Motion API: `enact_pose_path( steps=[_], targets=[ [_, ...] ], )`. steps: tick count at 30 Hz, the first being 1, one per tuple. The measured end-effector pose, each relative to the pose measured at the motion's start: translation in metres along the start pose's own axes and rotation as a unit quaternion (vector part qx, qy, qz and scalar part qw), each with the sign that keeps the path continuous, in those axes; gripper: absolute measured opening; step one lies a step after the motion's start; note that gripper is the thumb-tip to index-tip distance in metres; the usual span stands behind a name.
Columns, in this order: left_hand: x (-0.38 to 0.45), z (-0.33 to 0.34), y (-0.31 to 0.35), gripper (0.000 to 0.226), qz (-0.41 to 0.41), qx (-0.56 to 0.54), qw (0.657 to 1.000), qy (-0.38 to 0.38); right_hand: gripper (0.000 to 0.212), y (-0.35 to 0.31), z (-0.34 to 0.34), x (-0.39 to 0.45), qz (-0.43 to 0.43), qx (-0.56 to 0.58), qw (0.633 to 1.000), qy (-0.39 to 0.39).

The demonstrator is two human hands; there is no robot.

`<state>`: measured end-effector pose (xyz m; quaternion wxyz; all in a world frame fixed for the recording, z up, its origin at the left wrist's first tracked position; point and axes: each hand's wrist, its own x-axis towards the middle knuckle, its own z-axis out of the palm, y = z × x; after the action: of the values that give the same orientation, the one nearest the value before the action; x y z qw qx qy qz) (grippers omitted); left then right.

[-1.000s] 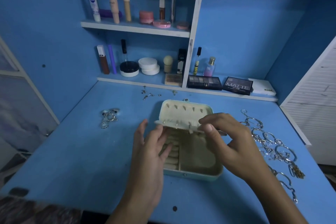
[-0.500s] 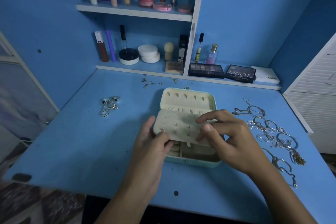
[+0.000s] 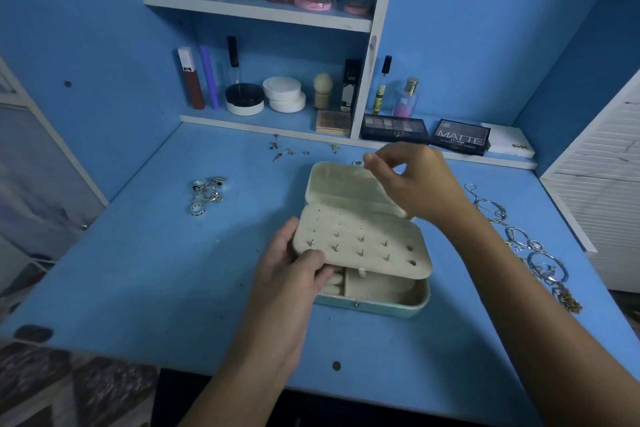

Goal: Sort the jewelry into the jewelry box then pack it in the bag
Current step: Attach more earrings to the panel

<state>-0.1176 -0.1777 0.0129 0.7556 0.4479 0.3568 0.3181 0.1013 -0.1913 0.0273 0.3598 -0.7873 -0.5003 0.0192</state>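
On the left of the smooth blue table (image 3: 145,274), a small heap of silver rings (image 3: 206,193) lies well apart from the front edge, with bare surface around it. Near the back ledge, tiny earrings (image 3: 284,150) are scattered. The left hand (image 3: 294,274) grips the near-left corner of the cream, velvety earring panel (image 3: 363,246), thumb on top, above the mint jewelry box (image 3: 377,305) at mid-table. The right hand (image 3: 415,184) hovers over the raised lid (image 3: 343,184), fingertips pinched together; whether they hold anything is unclear. Tangled silver chains (image 3: 526,246) run along the right edge.
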Motion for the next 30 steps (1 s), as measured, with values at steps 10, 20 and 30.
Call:
enact_pose_path(
  steps=[10, 20, 30],
  targets=[
    [0.004, -0.003, -0.007, 0.05, 0.002, -0.011, 1.0, 0.004, 0.019, 0.026, 0.041, 0.075, 0.015, -0.098, 0.993, -0.065],
    [0.005, -0.005, -0.009, 0.046, 0.005, -0.002, 1.0, 0.0, 0.034, 0.023, 0.06, 0.101, 0.015, -0.191, 0.975, -0.116],
    [0.004, -0.003, -0.008, 0.046, 0.009, 0.004, 1.0, 0.0, 0.025, 0.025, 0.063, 0.11, 0.008, -0.234, 0.965, -0.115]
  ],
)
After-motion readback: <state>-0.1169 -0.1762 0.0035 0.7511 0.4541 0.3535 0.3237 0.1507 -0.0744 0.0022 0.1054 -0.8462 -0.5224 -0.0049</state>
